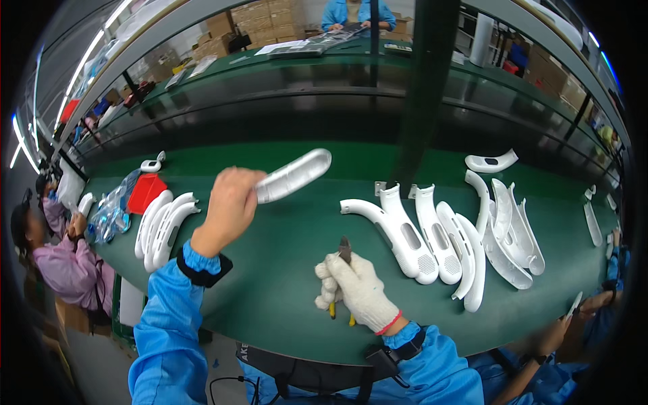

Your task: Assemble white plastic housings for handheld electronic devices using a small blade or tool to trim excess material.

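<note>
My bare left hand (226, 206) grips one end of a curved white plastic shell (297, 175), held up over the green table (270, 270) with its hollow side showing. In my right hand (354, 287), which wears a white knit glove, is a pair of pliers or cutters (345, 251); the dark metal jaws point away from me and the yellow handle ends stick out below the fingers. The shell and the tool are apart. To the right of the glove lie several white shells (405, 236) side by side, some with an oval slot and a perforated end.
More white shells (162, 229) lie at the left beside a red tray (146, 192) and clear plastic bags (111, 212). Another loose group (509, 229) is at the right. A dark post (426, 88) rises beyond the table. Co-workers sit left (71, 270), right and across.
</note>
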